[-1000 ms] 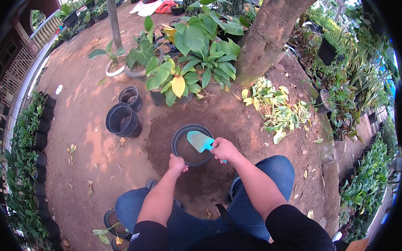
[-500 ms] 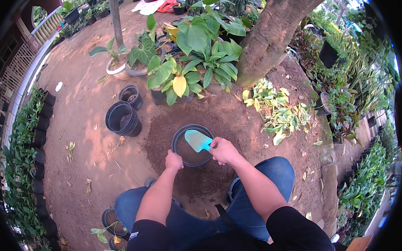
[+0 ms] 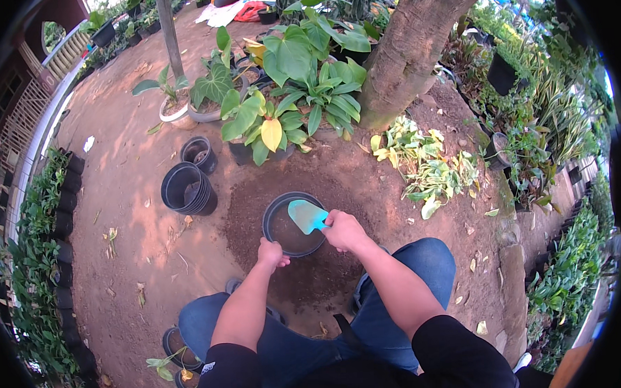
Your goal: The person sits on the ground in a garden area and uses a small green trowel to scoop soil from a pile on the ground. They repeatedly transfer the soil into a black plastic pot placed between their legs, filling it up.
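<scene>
A round black plant pot (image 3: 265,220) stands on dark loose soil between my knees, with brown soil visible inside it. My left hand (image 3: 271,254) grips the pot's near left rim, fingers closed on it. In my right hand (image 3: 345,230) is a turquoise garden trowel (image 3: 306,216), held by its handle. Its blade lies over the inside of the pot, pointing up and left. From this view I cannot tell whether the blade touches the soil.
Nested black pots (image 3: 189,190) stand to the left, with another black pot (image 3: 198,155) behind. Leafy potted plants (image 3: 299,90) and a tree trunk (image 3: 415,51) rise beyond. Cut variegated leaves (image 3: 427,164) lie at right. Small potted plants (image 3: 179,349) sit by my left knee.
My view has shifted slightly. Both hands keep their holds, left on the pot rim and right on the trowel; the trowel stays over the pot with little movement.
</scene>
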A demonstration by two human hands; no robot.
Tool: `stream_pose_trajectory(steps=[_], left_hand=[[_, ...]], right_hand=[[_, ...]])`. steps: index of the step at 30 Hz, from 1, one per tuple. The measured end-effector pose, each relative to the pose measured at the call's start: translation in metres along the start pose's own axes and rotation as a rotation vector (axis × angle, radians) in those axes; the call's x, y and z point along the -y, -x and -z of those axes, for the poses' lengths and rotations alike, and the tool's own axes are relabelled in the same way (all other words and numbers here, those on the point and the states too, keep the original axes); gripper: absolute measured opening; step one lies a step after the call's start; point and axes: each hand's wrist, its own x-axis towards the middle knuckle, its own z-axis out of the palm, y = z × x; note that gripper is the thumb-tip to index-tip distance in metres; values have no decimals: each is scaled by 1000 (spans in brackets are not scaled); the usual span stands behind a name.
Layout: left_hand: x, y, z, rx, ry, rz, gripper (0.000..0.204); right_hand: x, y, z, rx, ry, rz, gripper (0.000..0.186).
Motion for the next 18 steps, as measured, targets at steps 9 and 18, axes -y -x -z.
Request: stream_pose_trajectory(steps=[9,18], left_hand=[[16,-17,3,-336,-297,-241,32],[3,-11,12,41,6,-52,27]], right_hand=[[5,6,6,26,-100,-73,20],[14,14,-3,40,-9,37,27]])
